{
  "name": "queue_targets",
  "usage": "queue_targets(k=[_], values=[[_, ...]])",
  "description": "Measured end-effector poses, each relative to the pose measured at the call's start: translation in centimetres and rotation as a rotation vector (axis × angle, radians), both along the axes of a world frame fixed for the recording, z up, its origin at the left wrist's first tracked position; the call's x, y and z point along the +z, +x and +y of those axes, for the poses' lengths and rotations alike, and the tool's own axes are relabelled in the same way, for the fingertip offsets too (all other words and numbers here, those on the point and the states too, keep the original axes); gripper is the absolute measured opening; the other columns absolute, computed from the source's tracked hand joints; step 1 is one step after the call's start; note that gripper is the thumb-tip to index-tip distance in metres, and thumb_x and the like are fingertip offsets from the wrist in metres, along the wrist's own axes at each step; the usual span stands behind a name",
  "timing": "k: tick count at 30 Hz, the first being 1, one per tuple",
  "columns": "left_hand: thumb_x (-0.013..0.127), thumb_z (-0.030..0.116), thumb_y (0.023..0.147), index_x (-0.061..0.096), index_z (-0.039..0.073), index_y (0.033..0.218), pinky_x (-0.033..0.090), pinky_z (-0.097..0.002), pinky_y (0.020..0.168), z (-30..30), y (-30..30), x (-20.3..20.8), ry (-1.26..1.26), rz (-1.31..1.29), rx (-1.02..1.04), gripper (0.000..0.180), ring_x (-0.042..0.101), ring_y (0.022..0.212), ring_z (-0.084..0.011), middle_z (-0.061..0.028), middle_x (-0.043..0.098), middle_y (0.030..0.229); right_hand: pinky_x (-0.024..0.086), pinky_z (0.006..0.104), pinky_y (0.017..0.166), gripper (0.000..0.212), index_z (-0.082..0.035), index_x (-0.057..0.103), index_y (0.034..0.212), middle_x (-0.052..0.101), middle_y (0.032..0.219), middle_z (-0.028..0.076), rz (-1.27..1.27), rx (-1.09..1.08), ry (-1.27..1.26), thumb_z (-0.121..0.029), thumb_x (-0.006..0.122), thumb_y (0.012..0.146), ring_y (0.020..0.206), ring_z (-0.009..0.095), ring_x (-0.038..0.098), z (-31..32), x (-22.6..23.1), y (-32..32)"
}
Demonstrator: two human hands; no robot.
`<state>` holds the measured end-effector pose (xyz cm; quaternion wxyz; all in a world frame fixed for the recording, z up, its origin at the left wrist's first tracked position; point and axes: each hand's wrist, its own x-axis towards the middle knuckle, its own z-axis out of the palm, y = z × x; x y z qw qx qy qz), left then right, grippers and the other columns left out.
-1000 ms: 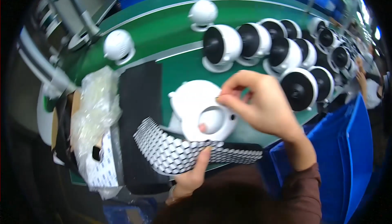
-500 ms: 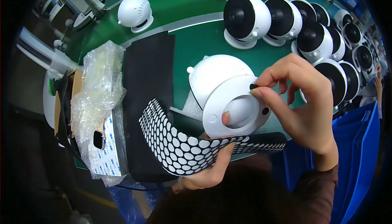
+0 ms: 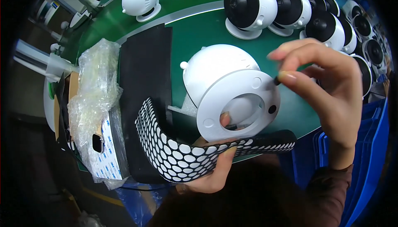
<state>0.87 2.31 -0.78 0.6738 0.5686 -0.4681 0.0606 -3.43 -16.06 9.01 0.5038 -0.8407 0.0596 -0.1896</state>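
On the green desk (image 3: 195, 40), to the right of a long black sheet (image 3: 145, 69), there is a white round device (image 3: 219, 63), tilted so that its ring-shaped base (image 3: 211, 107) faces the person. One black round pad (image 3: 272, 109) sits on the right part of this base, and two pale circles are visible on the same ring. The left hand (image 3: 209, 181) has its grip closed on a curved dotted sheet (image 3: 178, 156), with the thumb over its front, and one fingertip appears through the opening of the base. The right hand (image 3: 327, 86) is just beside the upper right edge of the base; its grip pinches a small black piece (image 3: 277, 80) at the thumb tip, a little blurred. A pale foam piece (image 3: 189, 106) is beside the device. More white devices with black fronts (image 3: 286, 5) stand at the upper right, and crumpled clear plastic (image 3: 97, 78) lies at the left.
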Motion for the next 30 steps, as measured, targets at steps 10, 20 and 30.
queue_targets(k=[10,20,30], values=[[0.049,-0.003,0.070,0.033,-0.008,0.115,0.036,-0.0279,0.084,-0.6,-0.9,-0.3,-0.082,0.075,-0.011,0.048,0.051,0.091,-0.0205,-0.0201,0.050,0.105,0.041,0.0183,0.059,0.006,-0.001,0.059,0.073,0.059,0.075,0.006,-0.015,-0.001,-0.139,-0.006,0.061,0.071,0.067,0.011,0.055,0.9,-0.8,0.6],[0.050,-0.003,0.070,0.030,-0.009,0.117,0.035,-0.0280,0.084,0.1,-0.6,-0.4,-0.012,0.009,-0.004,0.051,0.051,0.091,-0.0199,-0.0206,0.050,0.105,0.037,0.0163,0.054,0.007,-0.001,0.058,0.073,0.058,0.074,0.006,-0.108,-0.035,-0.301,-0.006,0.062,0.070,0.065,0.010,0.054,1.7,-1.0,0.7],[0.059,-0.009,0.065,0.048,-0.007,0.101,0.041,-0.0240,0.079,-0.5,-2.0,0.3,-0.160,0.464,0.063,0.038,0.053,0.091,-0.0157,-0.0129,0.056,0.095,0.040,0.0159,0.049,0.019,0.000,0.054,0.090,0.059,0.066,0.006,0.048,0.029,0.077,-0.004,0.057,0.072,0.058,0.008,0.054,0.1,-0.7,1.7]])
